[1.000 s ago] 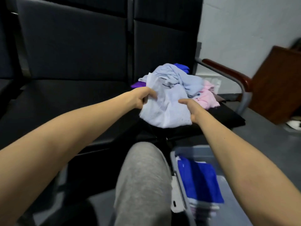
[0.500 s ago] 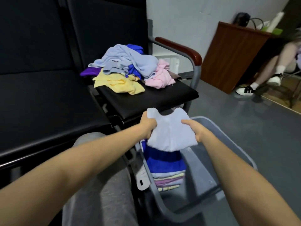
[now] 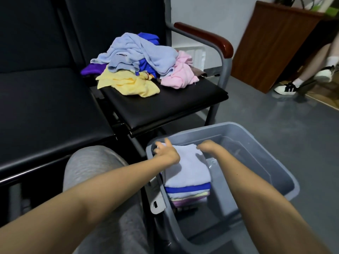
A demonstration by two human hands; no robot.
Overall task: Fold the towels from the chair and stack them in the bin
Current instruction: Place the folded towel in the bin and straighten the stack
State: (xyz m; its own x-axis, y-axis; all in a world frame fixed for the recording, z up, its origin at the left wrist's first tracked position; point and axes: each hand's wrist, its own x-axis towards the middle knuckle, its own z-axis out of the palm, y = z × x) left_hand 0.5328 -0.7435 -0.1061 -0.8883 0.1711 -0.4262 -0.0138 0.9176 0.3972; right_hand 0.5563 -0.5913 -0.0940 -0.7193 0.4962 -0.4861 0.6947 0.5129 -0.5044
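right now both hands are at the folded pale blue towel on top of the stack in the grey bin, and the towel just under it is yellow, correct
Not quite. The head view shows that the towel directly under the pale blue towel is a royal blue towel, not a yellow one. The rest holds: the left hand and right hand are at it, on top of the stack in the grey bin.

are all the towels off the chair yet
No, a crumpled pile of towels lies on the chair seat, and only the folded stack sits in the bin.
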